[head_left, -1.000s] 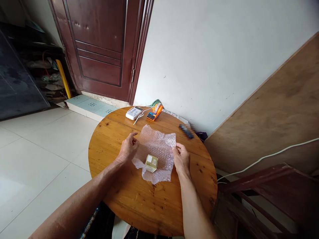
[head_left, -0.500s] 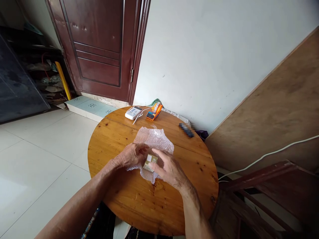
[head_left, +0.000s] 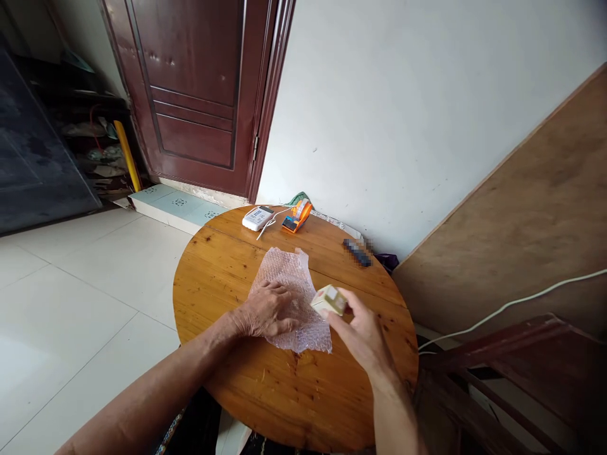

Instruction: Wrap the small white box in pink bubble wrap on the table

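My right hand (head_left: 358,325) grips a small carton (head_left: 329,301), pale on one side and gold-green on the others, between thumb and fingers. It is tilted and raised over the right edge of a sheet of bubble wrap (head_left: 284,268). The wrap lies spread on the round wooden table (head_left: 227,265). On the left part of that sheet rests my left hand (head_left: 274,309), palm down, fingers stretched out and pressing the wrap.
Toward the table's back stand a white device with a cord (head_left: 257,218) and an orange tape dispenser (head_left: 297,217). A dark, pixelated remote-like object (head_left: 356,252) lies at the back right. A wall (head_left: 360,126) rises behind; dark red wooden furniture (head_left: 512,366) is at right.
The small carton has been lifted off the bubble wrap and carried right by my right hand. My left hand has flattened onto the wrap, which now lies more open.
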Action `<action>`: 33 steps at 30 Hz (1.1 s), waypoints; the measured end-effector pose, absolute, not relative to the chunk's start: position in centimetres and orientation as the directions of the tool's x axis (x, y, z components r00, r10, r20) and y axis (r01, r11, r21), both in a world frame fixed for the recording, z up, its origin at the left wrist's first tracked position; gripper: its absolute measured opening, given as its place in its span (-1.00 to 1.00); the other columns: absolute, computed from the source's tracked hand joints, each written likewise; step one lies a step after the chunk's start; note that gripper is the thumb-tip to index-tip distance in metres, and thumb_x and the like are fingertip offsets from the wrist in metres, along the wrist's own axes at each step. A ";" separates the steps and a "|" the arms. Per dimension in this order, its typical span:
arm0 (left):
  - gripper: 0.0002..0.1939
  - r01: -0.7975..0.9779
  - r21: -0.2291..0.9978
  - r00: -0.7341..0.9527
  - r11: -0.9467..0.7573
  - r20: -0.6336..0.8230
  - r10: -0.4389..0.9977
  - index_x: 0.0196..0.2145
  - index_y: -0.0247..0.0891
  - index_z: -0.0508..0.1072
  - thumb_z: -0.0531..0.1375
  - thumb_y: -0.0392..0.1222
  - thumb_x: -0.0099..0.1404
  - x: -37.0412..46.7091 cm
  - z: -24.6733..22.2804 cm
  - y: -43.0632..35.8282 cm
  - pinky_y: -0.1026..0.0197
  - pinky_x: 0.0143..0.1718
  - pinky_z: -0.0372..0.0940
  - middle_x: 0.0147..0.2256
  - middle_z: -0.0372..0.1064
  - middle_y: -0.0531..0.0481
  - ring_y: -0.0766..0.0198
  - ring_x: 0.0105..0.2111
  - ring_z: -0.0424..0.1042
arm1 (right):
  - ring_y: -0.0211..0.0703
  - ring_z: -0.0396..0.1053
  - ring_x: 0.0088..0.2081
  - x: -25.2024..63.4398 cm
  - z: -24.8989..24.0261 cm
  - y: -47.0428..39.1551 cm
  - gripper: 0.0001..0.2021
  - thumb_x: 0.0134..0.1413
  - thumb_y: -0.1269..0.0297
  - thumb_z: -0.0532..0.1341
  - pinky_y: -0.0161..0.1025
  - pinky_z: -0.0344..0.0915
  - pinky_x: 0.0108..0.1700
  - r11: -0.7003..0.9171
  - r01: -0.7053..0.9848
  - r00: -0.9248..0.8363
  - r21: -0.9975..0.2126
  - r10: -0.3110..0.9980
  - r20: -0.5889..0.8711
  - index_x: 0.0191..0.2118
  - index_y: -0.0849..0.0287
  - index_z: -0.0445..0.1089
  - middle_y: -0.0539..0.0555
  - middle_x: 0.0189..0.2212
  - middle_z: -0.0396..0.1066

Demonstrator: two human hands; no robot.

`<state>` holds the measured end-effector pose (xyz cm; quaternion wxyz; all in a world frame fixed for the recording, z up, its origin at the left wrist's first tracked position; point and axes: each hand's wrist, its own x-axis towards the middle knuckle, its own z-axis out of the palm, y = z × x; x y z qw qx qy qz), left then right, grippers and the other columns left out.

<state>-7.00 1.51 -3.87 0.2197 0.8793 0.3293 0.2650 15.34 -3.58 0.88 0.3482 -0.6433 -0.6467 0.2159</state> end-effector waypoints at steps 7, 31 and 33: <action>-0.26 0.530 0.350 0.701 -0.773 0.333 0.631 -0.05 -0.23 0.49 0.22 0.41 0.02 -6.2 -5.0 1.4 -0.05 -0.01 0.10 -0.07 0.40 -0.21 -0.07 -0.08 0.32 | 0.17 0.46 -0.14 22.8 -2.2 -3.0 -0.44 -0.12 -0.01 0.22 0.04 0.33 -0.11 -0.151 0.840 0.297 -0.521 0.932 0.208 0.04 0.12 0.38 0.19 -0.15 0.53; -0.20 0.697 0.312 0.577 -0.646 0.291 0.763 0.16 -0.25 0.33 0.09 0.40 0.19 -7.1 -5.5 2.0 -0.21 0.22 -0.02 0.21 0.20 -0.28 -0.17 0.23 0.10 | 0.08 0.22 0.22 14.0 -4.0 0.2 -0.58 0.27 0.31 -0.01 0.03 0.17 0.17 0.156 0.982 -0.138 -0.108 0.978 0.158 0.19 0.24 0.28 0.25 0.24 0.25; -0.12 0.733 0.298 0.551 -0.611 0.268 0.791 0.20 -0.24 0.29 0.14 0.43 0.11 -7.4 -5.7 2.2 -0.23 0.24 -0.06 0.25 0.15 -0.29 -0.18 0.26 0.06 | 0.10 0.21 0.23 13.5 -3.8 -0.1 -0.57 0.29 0.29 -0.01 0.02 0.16 0.17 0.116 0.991 -0.106 -0.072 0.985 0.133 0.20 0.28 0.26 0.28 0.24 0.23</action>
